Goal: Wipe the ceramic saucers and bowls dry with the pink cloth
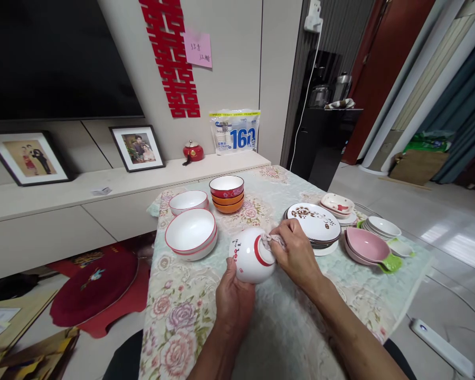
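A white bowl point(247, 258) with a red foot ring and small red and dark markings is tipped on its side above the table, its base facing right. My left hand point(235, 298) grips it from below, thumb on the outer wall. In my right hand point(296, 250) a crumpled pale cloth point(272, 240) is pinched and pressed against the base. Left of the bowl stand white bowls with red rims point(190, 230), some stacked. Behind it is a stack of red and orange bowls point(227, 194). Patterned plates point(314, 221) are piled just right of my right hand.
A floral tablecloth point(178, 343) covers the table. Farther right are pink leaf-handled bowls point(368, 245), small white bowls point(383, 227) and spotted dishes point(338, 203). A low white cabinet point(134, 184) behind holds framed photos, a red jar point(193, 152) and a plastic pack point(235, 133).
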Demonstrator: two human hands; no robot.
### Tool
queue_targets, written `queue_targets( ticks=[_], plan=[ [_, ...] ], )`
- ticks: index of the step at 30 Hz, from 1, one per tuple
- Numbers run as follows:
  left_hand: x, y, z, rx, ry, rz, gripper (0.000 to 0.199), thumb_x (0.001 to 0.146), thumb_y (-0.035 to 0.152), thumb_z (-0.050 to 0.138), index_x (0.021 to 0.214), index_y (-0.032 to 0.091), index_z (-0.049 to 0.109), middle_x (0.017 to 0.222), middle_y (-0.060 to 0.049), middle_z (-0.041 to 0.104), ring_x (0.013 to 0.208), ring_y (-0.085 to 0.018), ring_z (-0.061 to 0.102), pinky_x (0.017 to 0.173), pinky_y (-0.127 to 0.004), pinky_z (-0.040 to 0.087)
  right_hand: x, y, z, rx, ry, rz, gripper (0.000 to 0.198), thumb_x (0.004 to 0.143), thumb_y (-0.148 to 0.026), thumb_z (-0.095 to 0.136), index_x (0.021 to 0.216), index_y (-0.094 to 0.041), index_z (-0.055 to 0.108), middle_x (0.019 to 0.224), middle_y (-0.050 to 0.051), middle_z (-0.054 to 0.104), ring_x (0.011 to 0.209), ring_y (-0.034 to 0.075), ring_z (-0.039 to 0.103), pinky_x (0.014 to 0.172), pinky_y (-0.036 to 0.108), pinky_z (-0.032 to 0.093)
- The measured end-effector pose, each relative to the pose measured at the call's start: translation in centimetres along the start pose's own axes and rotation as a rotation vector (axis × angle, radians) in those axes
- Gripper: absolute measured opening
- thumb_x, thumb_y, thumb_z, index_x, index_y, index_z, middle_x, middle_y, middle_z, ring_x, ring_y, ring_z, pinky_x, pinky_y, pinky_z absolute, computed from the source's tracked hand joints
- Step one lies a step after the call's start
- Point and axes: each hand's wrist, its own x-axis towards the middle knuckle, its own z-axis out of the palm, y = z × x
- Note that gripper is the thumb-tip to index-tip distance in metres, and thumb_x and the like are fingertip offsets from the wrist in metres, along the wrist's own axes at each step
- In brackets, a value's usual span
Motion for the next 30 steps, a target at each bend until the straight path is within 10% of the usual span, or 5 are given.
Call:
queue_targets(
  ticks=[5,11,18,24,30],
  plan=[
    [0.0,-0.1,-0.1,-0.019,0.044,0.012,0.042,0.1,0.026,0.042,0.139,0.015,0.053,0.123,-0.015,0.07,0.116,-0.025,0.065,0.109,-0.044,0.043,-0.3,-0.8,-0.8,-0.011,-0.255,-0.061,0.015,0.084,-0.009,0.05,0.084,-0.02,0.061,0.086,0.005,0.058,0.082,0.02,0.056,0.074,0.032,0.044],
    [-0.1,-0.1,-0.2,-0.01,-0.009,-0.039,0.042,0.1,0.028,0.042,0.137,0.014,0.055,0.122,-0.016,0.071,0.117,-0.026,0.065,0.11,-0.045,0.042,0.2,-0.3,-0.5,0.032,-0.083,0.03,0.013,0.083,-0.011,0.055,0.094,-0.018,0.058,0.095,0.007,0.06,0.091,0.022,0.057,0.08,0.033,0.043],
    [-0.1,-0.2,-0.2,-0.023,0.023,-0.009,0.042,0.1,0.026,0.041,0.139,0.015,0.053,0.123,-0.015,0.07,0.117,-0.025,0.065,0.11,-0.044,0.042,0.0,-1.1,-1.3,0.054,-0.302,-0.017,0.016,0.083,-0.006,0.053,0.083,-0.019,0.062,0.085,0.004,0.057,0.081,0.019,0.056,0.072,0.03,0.041],
    [-0.1,-0.3,-0.2,-0.01,-0.016,-0.028,0.044,0.099,0.027,0.043,0.142,0.015,0.051,0.126,-0.016,0.068,0.119,-0.027,0.064,0.11,-0.045,0.041,0.4,0.1,-0.6,-0.02,-0.097,0.041,0.013,0.082,-0.008,0.056,0.089,-0.018,0.062,0.09,0.007,0.059,0.09,0.024,0.053,0.079,0.035,0.041],
    [0.1,-0.3,-0.2,-0.024,0.022,-0.017,0.044,0.1,0.026,0.04,0.142,0.015,0.05,0.123,-0.015,0.07,0.116,-0.025,0.066,0.11,-0.043,0.042,0.0,-0.3,-1.1,0.04,-0.292,-0.021,0.018,0.08,-0.005,0.055,0.084,-0.02,0.065,0.083,0.004,0.059,0.085,0.021,0.053,0.075,0.032,0.04]
  ],
)
